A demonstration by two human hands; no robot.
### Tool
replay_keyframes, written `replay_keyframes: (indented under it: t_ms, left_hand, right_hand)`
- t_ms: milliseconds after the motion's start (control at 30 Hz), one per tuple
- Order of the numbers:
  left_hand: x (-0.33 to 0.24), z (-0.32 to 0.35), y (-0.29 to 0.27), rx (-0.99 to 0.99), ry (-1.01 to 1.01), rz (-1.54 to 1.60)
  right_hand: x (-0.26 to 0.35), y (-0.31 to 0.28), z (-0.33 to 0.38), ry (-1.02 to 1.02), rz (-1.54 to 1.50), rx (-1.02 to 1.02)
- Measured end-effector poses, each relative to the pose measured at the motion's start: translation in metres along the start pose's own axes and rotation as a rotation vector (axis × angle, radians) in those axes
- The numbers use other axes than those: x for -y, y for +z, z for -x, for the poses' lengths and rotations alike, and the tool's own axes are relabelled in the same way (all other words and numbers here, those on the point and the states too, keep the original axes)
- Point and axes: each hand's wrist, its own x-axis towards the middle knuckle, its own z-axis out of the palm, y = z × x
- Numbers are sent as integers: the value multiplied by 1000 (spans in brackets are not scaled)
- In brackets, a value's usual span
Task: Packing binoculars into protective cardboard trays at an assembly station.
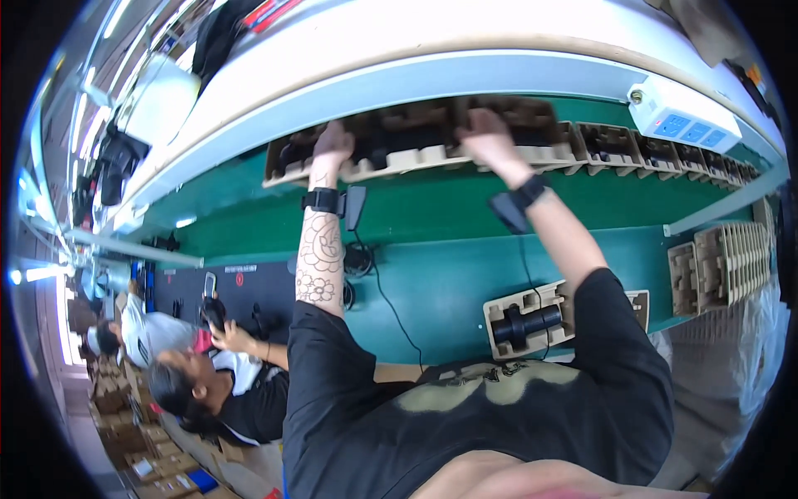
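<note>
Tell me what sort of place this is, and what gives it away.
Most likely a factory assembly or packing area: a row of molded trays lines the long green workbench, cardboard boxes lie piled at the lower left, and a co-worker handles a dark object nearby.

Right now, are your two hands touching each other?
Apart: the head view shows a wide gap between the left hand and right hand, with a beige moulded tray showing between them.
</note>
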Motion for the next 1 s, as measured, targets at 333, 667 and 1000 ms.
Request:
replay_keyframes:
  t_ms: [333, 667, 1000]
  left_hand:
    - [135, 42, 191, 681, 380, -649]
    - [176, 39, 182, 796, 197, -752]
    - [-278, 218, 39, 1193, -76, 1194]
  right_hand:
    - [-58, 190, 22, 77, -80, 99]
    - [-11, 152, 46, -203, -111, 33]
    - [-97, -229, 334, 998, 347, 463]
